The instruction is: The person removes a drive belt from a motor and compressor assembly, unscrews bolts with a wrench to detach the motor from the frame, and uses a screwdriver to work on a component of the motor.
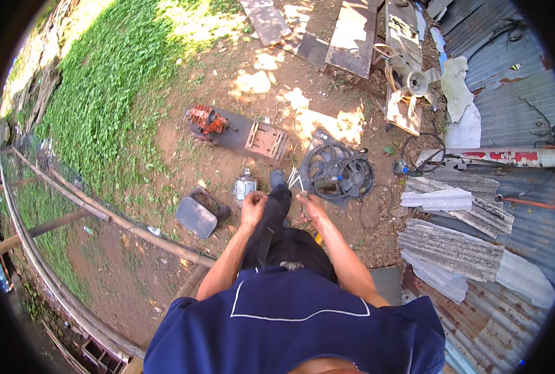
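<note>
My left hand (253, 209) is closed in front of my dark trousers, fingertips pressed together; whatever they pinch is too small to make out. Level with it, my right hand (312, 207) is closed around the lower end of some thin white strips (295, 179), which stick up past its fingers. Just beyond my left hand, a silver motor-like metal part (245, 186) stands on the soil. Past my right hand lies a black twin-fan shroud (338, 169), with a small clear bottle (331, 179) on it.
Ahead, an orange engine part (209, 119) sits on a rusty metal base (240, 134). A small worn stool (196, 215) stands at left, inside a curved wooden rail (140, 232). Corrugated sheets (452, 249) lie along the right, below a pale fan (415, 82).
</note>
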